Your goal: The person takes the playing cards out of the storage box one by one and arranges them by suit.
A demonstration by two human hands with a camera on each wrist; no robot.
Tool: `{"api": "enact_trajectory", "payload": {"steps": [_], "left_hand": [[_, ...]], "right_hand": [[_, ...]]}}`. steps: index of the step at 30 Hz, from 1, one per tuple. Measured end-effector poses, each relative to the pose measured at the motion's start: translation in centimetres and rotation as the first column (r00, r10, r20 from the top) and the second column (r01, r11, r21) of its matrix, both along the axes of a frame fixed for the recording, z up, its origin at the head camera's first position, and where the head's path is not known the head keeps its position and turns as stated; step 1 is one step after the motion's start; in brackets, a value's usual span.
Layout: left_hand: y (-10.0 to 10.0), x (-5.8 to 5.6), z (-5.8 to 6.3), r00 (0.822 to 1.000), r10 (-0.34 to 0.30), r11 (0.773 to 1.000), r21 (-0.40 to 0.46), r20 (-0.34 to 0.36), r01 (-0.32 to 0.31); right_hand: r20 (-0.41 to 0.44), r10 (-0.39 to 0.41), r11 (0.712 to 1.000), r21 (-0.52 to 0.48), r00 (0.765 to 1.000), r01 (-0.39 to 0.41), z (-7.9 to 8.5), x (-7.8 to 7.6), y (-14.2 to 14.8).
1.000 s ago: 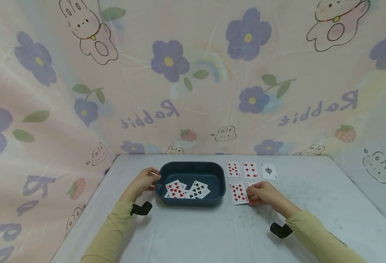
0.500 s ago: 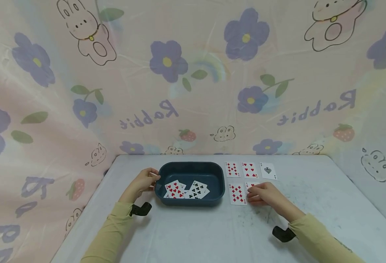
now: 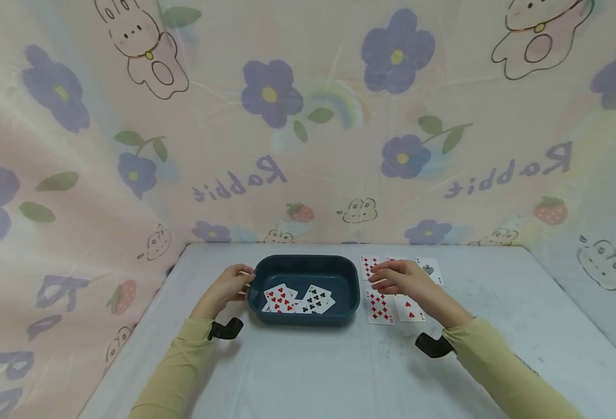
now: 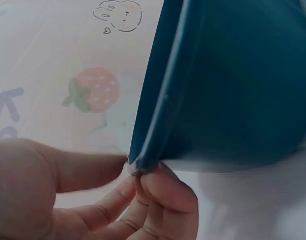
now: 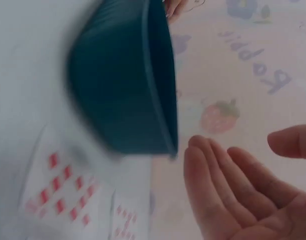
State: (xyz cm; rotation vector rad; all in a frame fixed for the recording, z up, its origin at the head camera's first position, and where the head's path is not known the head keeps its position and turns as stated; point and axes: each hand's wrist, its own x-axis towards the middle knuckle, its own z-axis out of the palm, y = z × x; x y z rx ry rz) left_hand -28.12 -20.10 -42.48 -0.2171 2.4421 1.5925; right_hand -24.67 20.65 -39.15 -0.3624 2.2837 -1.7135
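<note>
A dark blue plastic basin stands on the table, with several playing cards inside, among them a hearts card and a clubs card. My left hand pinches the basin's left rim between thumb and fingers, seen closely in the left wrist view. To the right of the basin, my right hand is raised above the laid-out cards, palm and fingers bare in the right wrist view. Below it lie a diamonds card and a hearts card.
In the back row lie another diamonds card, a hearts card mostly hidden by the right hand, and the ace of spades. A patterned curtain rises behind the white table.
My right hand has lifted off the front-row hearts card and moved up and left, towards the basin's right side, uncovering that card. The left hand stays on the rim.
</note>
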Motion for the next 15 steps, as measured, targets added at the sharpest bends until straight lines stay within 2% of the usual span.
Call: {"api": "enact_trajectory", "payload": {"steps": [4,9,15], "left_hand": [[0.0,0.1,0.2,1.0,-0.003,1.0,0.01,0.007,0.003],[0.0,0.3,0.2,1.0,-0.003,1.0,0.011,0.0,0.003],[0.1,0.3,0.1,1.0,0.004,1.0,0.017,-0.014,-0.003]], "right_hand": [[-0.002,0.1,0.995,0.005,0.995,-0.1,0.8,-0.9,-2.4],[0.014,0.246,0.968,0.049,0.969,-0.247,1.7,-2.2,-5.4],[0.06,0.296,0.949,0.099,0.953,-0.3,2.3,-4.0,-8.3]]}}
